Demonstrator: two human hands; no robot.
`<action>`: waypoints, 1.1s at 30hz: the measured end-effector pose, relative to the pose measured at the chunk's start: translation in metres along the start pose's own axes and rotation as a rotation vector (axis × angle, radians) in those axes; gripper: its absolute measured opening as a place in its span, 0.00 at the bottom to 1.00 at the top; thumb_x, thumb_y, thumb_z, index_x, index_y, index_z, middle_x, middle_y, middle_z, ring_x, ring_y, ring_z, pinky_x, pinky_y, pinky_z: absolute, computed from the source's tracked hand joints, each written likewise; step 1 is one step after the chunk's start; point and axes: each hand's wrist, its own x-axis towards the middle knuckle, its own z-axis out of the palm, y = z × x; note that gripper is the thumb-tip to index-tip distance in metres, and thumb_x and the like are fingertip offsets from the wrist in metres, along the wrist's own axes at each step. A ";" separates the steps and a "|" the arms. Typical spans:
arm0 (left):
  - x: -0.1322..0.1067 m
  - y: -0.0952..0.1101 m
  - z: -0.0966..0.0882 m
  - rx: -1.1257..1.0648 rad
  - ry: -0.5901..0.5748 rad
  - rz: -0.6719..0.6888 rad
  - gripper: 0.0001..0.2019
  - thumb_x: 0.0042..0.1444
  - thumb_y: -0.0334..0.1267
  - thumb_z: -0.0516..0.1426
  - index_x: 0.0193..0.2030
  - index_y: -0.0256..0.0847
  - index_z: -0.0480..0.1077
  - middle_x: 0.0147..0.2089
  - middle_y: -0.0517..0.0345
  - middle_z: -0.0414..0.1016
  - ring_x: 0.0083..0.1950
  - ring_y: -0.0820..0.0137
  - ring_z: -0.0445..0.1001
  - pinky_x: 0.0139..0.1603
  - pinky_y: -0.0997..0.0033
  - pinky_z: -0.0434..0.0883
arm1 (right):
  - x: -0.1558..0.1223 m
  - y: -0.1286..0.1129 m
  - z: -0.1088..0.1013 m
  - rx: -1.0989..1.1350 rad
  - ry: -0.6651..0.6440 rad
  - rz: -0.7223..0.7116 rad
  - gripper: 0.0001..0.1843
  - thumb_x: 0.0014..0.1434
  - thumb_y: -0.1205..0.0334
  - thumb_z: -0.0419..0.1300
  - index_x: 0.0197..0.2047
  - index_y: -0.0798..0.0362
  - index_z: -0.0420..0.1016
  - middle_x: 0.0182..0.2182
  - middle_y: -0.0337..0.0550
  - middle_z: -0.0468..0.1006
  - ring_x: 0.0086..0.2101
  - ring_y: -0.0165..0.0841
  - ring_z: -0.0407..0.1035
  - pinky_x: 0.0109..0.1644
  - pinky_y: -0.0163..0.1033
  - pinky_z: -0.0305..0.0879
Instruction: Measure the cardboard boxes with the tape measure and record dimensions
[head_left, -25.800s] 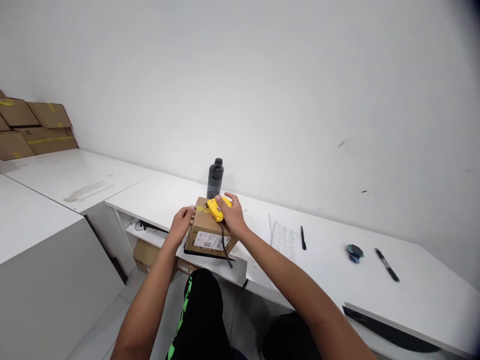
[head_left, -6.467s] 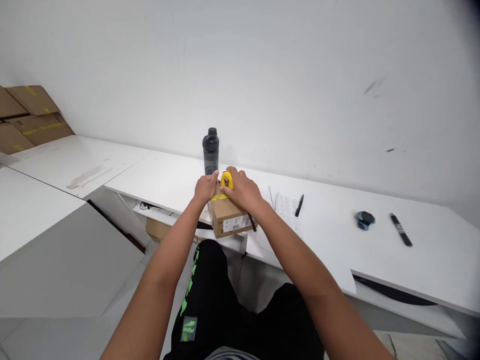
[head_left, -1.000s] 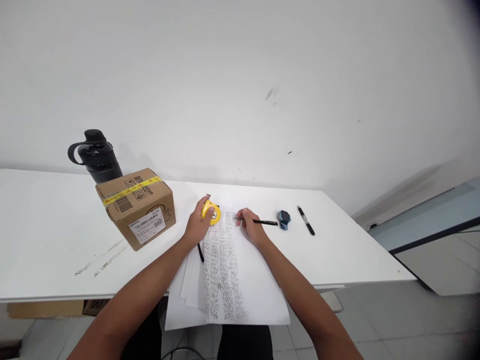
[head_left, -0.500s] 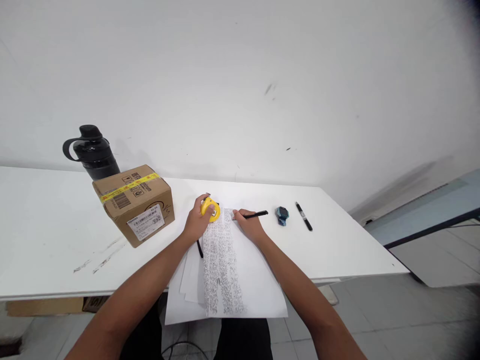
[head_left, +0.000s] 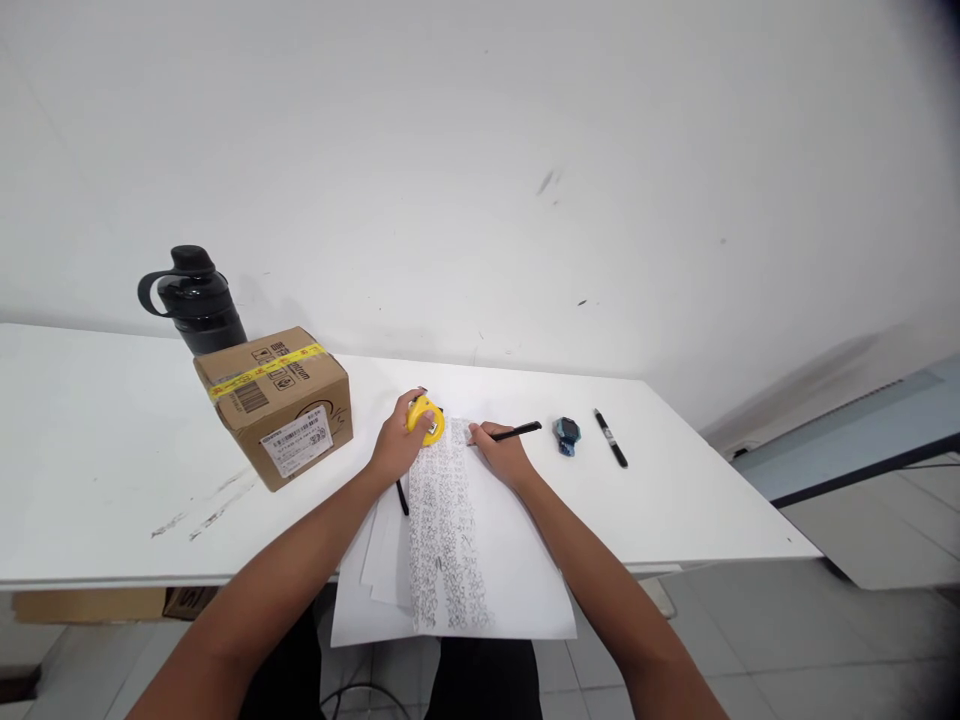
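My left hand point(head_left: 396, 452) is closed around a yellow tape measure point(head_left: 426, 418), resting it at the top left of a sheet of paper point(head_left: 480, 560) covered in columns of handwriting. My right hand point(head_left: 501, 455) grips a black pen point(head_left: 519, 431) with its tip on the paper's top edge. A black strap point(head_left: 402, 497) from the tape measure trails under my left wrist. The sheets hang over the front edge of the white table point(head_left: 112, 480).
A taped cardboard box point(head_left: 276, 404) stands left of my hands, with a black water bottle point(head_left: 193, 312) behind it. A small blue object point(head_left: 566, 435) and a black marker point(head_left: 611, 452) lie to the right. The table's right end is near the marker.
The pen has tilted so its back end points up and right, and my right hand has shifted a little. Earlier, both hands held the tape measure against the box.
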 end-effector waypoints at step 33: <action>0.000 -0.003 0.000 0.005 -0.029 0.076 0.26 0.62 0.52 0.51 0.65 0.50 0.60 0.64 0.56 0.67 0.60 0.63 0.69 0.62 0.61 0.64 | -0.001 0.003 0.000 0.045 0.074 0.011 0.21 0.56 0.47 0.56 0.19 0.52 0.70 0.19 0.38 0.67 0.26 0.33 0.62 0.33 0.38 0.57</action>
